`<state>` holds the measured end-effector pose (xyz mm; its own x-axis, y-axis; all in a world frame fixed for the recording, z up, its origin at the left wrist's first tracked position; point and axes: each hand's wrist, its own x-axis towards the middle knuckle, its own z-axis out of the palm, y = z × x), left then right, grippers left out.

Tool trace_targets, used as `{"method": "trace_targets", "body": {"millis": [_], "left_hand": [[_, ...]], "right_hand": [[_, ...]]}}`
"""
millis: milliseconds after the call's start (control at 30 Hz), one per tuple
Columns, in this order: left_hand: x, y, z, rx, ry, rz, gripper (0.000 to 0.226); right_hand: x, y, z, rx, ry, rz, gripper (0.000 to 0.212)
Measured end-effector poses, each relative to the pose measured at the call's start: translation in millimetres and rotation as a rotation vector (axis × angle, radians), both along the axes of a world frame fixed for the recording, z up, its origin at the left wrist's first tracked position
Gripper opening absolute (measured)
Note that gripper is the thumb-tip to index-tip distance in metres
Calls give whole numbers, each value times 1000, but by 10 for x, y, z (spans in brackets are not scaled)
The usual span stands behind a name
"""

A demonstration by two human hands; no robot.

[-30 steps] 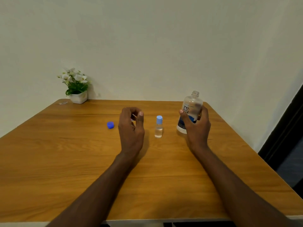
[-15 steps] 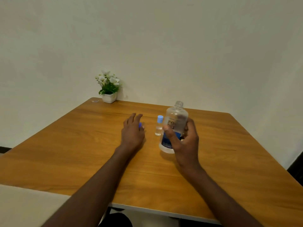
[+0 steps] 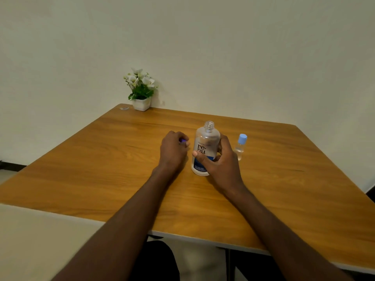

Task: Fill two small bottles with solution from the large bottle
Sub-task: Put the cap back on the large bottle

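On the wooden table (image 3: 101, 159), the right hand (image 3: 221, 165) wraps thumb and fingers round the uncapped large bottle (image 3: 206, 147), which stands upright and looks nearly empty of solution, while the left hand (image 3: 173, 151) just beside it curls its fingers over a small blue cap (image 3: 182, 140). Just right of that hand, a capped small bottle (image 3: 240, 146) stands holding clear liquid low in its body. Farthest, against the wall, a white pot (image 3: 141, 104) holds a flowering plant.
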<state>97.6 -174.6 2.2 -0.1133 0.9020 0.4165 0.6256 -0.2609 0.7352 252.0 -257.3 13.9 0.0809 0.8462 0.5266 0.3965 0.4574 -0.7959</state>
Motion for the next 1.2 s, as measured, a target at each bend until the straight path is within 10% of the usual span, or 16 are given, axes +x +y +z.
{"method": "trace_targets", "body": {"millis": [567,1200], "left_hand": [[170,-595,449,84,-986,-130,19],[302,-657,650,270,-515,-362,27]], "right_hand": [[5,-22,-19,-10,-104,-35,81],[-4,27,-74,-20,-111,-56,94]]}}
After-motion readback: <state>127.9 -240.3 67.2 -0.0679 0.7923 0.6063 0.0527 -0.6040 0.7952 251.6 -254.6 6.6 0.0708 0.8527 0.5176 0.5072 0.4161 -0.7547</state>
